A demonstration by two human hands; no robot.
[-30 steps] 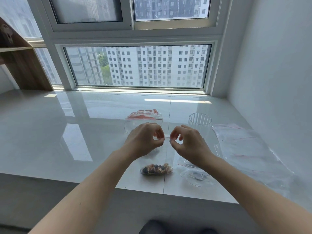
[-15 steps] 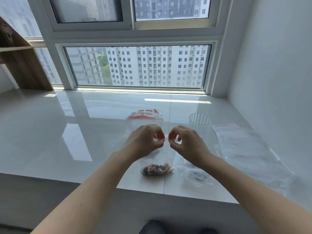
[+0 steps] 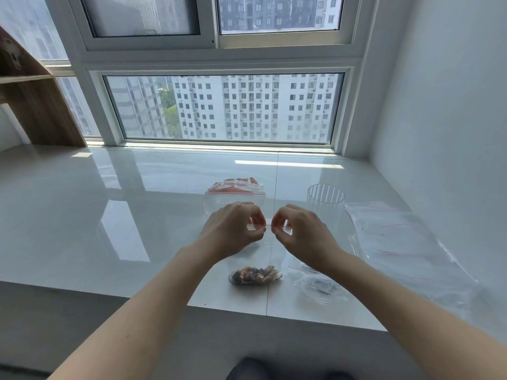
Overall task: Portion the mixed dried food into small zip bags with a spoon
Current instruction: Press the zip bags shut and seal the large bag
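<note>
No legible writing on any item. Left hand (image 3: 233, 231) and right hand (image 3: 301, 234) each pinch the top edge of one small zip bag (image 3: 255, 259), hanging upright over the sill (image 3: 109, 229); dried mix (image 3: 255, 275) fills its bottom. One ribbed clear cup (image 3: 325, 198). Transparent bags (image 3: 397, 242) at right overlap; count indeterminate.

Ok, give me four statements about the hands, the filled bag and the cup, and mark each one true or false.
1. Both the left hand and right hand pinch the top of the small zip bag. True.
2. The dried food fills that bag to the top. False: it sits only at the bottom.
3. The clear ribbed cup stands upright. True.
4. The cup stands left of the hands. False: it is to their right.
</note>
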